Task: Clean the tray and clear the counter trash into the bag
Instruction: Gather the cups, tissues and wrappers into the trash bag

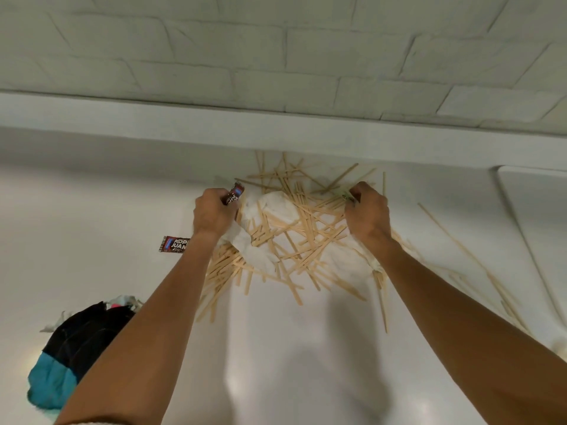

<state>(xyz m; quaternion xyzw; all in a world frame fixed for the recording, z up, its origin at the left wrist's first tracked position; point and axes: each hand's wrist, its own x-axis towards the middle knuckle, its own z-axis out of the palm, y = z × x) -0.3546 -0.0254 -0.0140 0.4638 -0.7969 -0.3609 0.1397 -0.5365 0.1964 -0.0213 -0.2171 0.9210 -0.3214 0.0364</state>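
Currently left hand (213, 214) grips sachet (234, 194), long axis pointing away toward wall; right hand (366, 213) pinches scrap (348, 197).

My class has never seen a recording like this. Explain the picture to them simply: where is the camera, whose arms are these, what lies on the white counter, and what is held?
There is no machine here. One camera, worn on a person's head, looks forward and down, so the two bare arms are that person's own. On the white counter lies a heap of wooden sticks scattered over crumpled white paper. The left hand grips a dark sachet; a second sachet lies flat beside that forearm. The right hand pinches a small scrap, too small to identify. At lower left sits a black-and-blue bundle, possibly the bag.
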